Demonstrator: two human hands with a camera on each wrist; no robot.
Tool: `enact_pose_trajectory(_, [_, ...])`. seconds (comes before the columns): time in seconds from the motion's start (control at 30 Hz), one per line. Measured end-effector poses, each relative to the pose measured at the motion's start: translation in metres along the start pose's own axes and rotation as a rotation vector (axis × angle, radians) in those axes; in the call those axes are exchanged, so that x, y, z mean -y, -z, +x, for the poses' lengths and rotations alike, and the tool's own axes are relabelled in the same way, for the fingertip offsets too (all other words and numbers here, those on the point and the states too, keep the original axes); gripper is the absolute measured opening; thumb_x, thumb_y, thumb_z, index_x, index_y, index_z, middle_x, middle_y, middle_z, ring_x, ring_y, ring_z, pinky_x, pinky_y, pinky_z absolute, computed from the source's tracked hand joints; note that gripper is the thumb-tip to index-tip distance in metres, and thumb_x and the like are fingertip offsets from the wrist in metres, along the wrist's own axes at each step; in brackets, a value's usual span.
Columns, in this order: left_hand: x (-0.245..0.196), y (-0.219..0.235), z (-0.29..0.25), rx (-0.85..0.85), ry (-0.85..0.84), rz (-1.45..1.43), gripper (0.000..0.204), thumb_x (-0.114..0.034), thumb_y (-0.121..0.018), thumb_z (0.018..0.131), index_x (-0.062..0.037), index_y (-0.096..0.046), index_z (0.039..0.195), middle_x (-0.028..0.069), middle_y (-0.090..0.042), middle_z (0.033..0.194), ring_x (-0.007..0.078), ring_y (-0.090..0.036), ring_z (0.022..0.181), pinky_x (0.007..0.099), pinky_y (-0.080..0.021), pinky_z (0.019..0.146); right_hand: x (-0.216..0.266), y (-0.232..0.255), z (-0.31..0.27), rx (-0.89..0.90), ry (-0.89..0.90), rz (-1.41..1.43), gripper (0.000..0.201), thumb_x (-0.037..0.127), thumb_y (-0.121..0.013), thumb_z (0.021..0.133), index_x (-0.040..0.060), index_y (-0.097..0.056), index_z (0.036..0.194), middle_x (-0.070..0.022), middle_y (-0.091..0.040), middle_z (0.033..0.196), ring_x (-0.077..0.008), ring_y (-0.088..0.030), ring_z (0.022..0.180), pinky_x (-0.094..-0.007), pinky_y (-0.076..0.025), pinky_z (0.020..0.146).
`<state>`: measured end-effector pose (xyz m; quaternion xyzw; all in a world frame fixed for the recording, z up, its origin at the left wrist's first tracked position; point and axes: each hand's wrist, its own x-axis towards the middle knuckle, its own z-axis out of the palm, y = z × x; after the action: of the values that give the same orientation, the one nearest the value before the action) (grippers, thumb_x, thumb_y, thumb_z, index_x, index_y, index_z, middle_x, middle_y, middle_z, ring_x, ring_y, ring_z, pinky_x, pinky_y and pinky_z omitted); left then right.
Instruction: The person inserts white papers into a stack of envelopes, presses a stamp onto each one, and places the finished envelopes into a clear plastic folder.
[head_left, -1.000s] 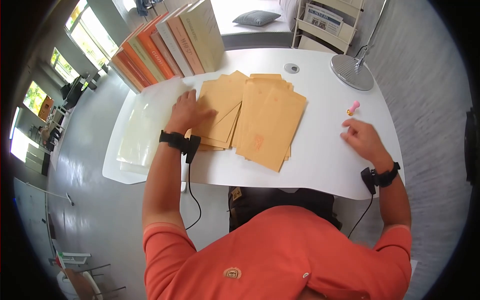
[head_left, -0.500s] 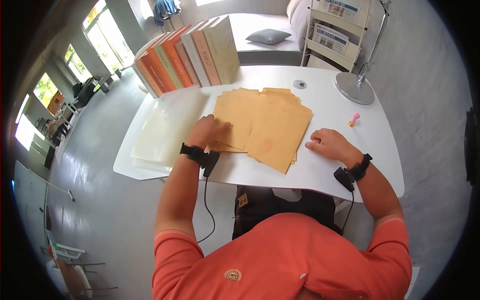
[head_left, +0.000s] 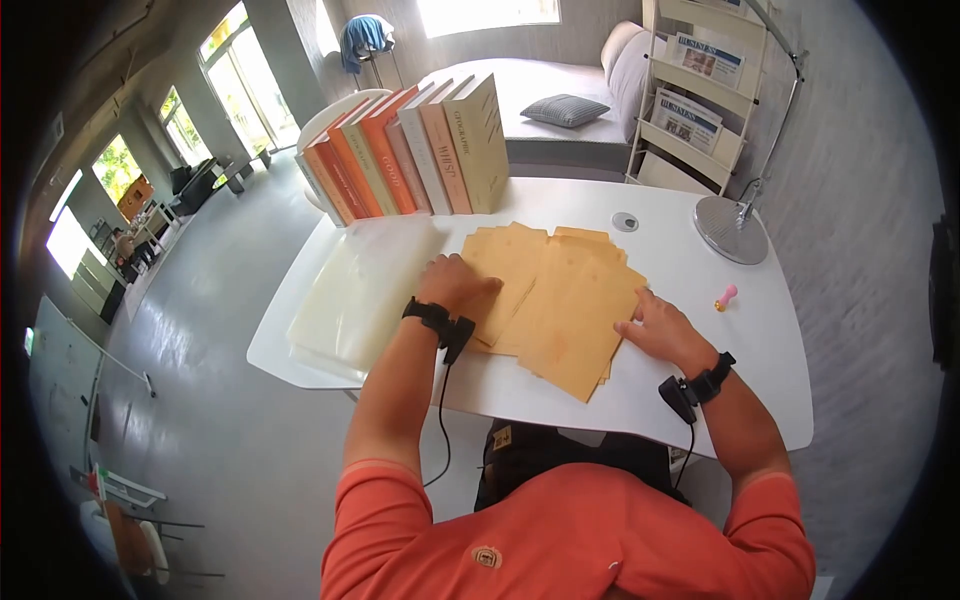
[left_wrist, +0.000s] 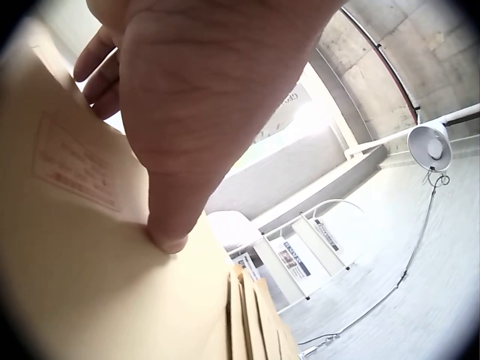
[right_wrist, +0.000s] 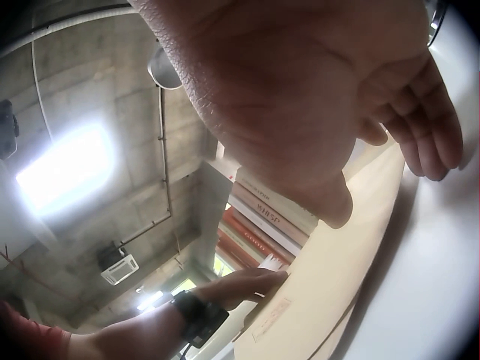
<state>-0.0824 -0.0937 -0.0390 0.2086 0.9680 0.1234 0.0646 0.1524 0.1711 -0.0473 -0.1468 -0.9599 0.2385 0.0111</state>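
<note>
"BUSINESS" on newspapers (head_left: 688, 120) before me, "GEOGRAPHIC" on cream book (head_left: 485, 145), "WHISP" on pink book (head_left: 446, 158), "GOOD" on orange book (head_left: 388, 165)

Wht. desk (head_left: 755, 400) as ref.: directly behind it, a low bed (head_left: 500, 75) w/ pale bedding & a grey striped cushion (head_left: 565, 111); bright window (head_left: 488, 12) in the wall past the bed. Behind desk's R end, a tiered rack (head_left: 687, 91) w/ newspapers (head_left: 688, 121). R of desk, plain grey wall (head_left: 870, 260). L of desk, glossy grey flr. (head_left: 215, 310) w/ light reflections, running back to tall windows (head_left: 248, 85), greenery outside. Behind desk's back L, stand w/ blue cloth (head_left: 366, 35). Rt. wrist view: grey ceiling (right_wrist: 94, 90) above desk ht., bright rect. light (right_wrist: 66, 169), AC unit (right_wrist: 119, 268).
</note>
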Motion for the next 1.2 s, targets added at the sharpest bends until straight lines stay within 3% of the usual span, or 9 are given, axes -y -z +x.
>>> enact_pose_trajectory(0.37, [-0.039, -0.002, 0.008, 0.233, -0.067, -0.274, 0.059, -0.044, -0.076, 0.073, 0.01, -0.07, 0.095, 0.0248, -0.072, 0.088, 0.0369, -0.07, 0.082, 0.0398, -0.057, 0.078, -0.006, -0.005, 0.039, -0.078, -0.004, 0.391, 0.086, 0.03, -0.068, 0.086, -0.0103, -0.026, 0.15, -0.0295, -0.067, 0.115, -0.0412, -0.067, 0.109, -0.0418, -0.052, 0.097])
enact_pose_trajectory(0.47, [-0.052, 0.017, -0.006, 0.208, -0.054, -0.356, 0.052, -0.033, -0.077, 0.078, 0.0108, -0.068, 0.103, 0.0225, -0.073, 0.096, 0.0324, -0.072, 0.087, 0.0377, -0.057, 0.078, -0.012, -0.004, 0.041, -0.068, -0.112, 0.574, 0.089, 0.025, -0.069, 0.086, -0.0101, -0.022, 0.152, -0.0268, -0.068, 0.116, -0.0316, -0.069, 0.107, -0.0377, -0.054, 0.093])
enact_pose_trajectory(0.53, [-0.054, 0.023, -0.009, 0.366, 0.025, -0.83, 0.065, -0.03, -0.079, 0.081, 0.0144, -0.058, 0.124, 0.0209, -0.07, 0.114, 0.0259, -0.07, 0.101, 0.0348, -0.056, 0.087, -0.03, -0.018, 0.051, -0.099, -0.141, 0.736, 0.091, 0.022, -0.07, 0.087, -0.0103, -0.017, 0.154, -0.0246, -0.067, 0.119, -0.0237, -0.068, 0.106, -0.0335, -0.054, 0.089])
enact_pose_trajectory(0.57, [-0.036, -0.01, 0.01, 0.454, 0.055, -1.065, 0.054, -0.019, -0.074, 0.089, 0.0129, -0.055, 0.129, 0.0175, -0.068, 0.121, 0.0238, -0.069, 0.104, 0.0351, -0.056, 0.091, -0.036, -0.023, 0.051, -0.086, -0.165, 0.742, 0.091, 0.022, -0.07, 0.087, -0.0103, -0.017, 0.154, -0.0246, -0.067, 0.119, -0.0237, -0.068, 0.106, -0.0335, -0.054, 0.089])
enact_pose_trajectory(0.67, [-0.042, -0.002, 0.001, 0.568, 0.095, -1.275, 0.048, -0.014, -0.071, 0.093, 0.0109, -0.055, 0.13, 0.0164, -0.067, 0.122, 0.0248, -0.069, 0.106, 0.036, -0.055, 0.095, -0.043, -0.023, 0.054, -0.096, -0.165, 0.919, 0.09, 0.019, -0.069, 0.09, -0.0122, -0.013, 0.153, -0.0225, -0.067, 0.118, -0.023, -0.068, 0.105, -0.0328, -0.054, 0.088])
enact_pose_trajectory(0.87, [-0.04, -0.008, -0.004, 0.597, 0.082, -1.341, 0.051, -0.008, -0.066, 0.094, 0.0078, -0.047, 0.139, 0.017, -0.062, 0.131, 0.025, -0.065, 0.115, 0.0372, -0.053, 0.1, -0.041, -0.005, 0.05, 0.011, -0.289, 1.43, 0.089, 0.016, -0.07, 0.091, -0.0142, -0.012, 0.153, -0.0191, -0.066, 0.114, -0.0231, -0.068, 0.101, -0.0346, -0.055, 0.088])
enact_pose_trajectory(0.97, [-0.04, -0.016, -0.011, 0.613, 0.045, -1.401, 0.052, -0.006, -0.065, 0.094, 0.0065, -0.045, 0.141, 0.0166, -0.06, 0.134, 0.0252, -0.065, 0.117, 0.0381, -0.053, 0.101, -0.043, -0.009, 0.053, 0.085, -0.218, 1.594, 0.079, 0.014, -0.072, 0.091, -0.0134, -0.026, 0.15, -0.0187, -0.066, 0.118, -0.024, -0.068, 0.104, -0.035, -0.055, 0.092])
enact_pose_trajectory(1.03, [-0.041, -0.02, -0.017, 0.605, 0.013, -1.38, 0.052, -0.005, -0.064, 0.094, 0.0061, -0.046, 0.141, 0.0162, -0.06, 0.135, 0.0251, -0.064, 0.118, 0.0388, -0.051, 0.102, -0.036, 0.0, 0.05, 0.305, -0.111, 1.633, 0.062, 0.011, -0.072, 0.092, -0.0117, -0.043, 0.142, -0.018, -0.065, 0.124, -0.0253, -0.067, 0.109, -0.0358, -0.054, 0.097])
enact_pose_trajectory(1.2, [-0.035, -0.021, -0.031, 0.537, 0.024, -1.425, 0.049, -0.003, -0.064, 0.094, 0.0051, -0.048, 0.14, 0.0155, -0.061, 0.134, 0.0248, -0.063, 0.119, 0.0396, -0.051, 0.103, -0.038, -0.004, 0.046, 0.337, -0.104, 1.638, 0.047, 0.008, -0.069, 0.094, -0.0079, -0.053, 0.135, -0.0173, -0.064, 0.13, -0.0266, -0.066, 0.113, -0.0381, -0.053, 0.1])
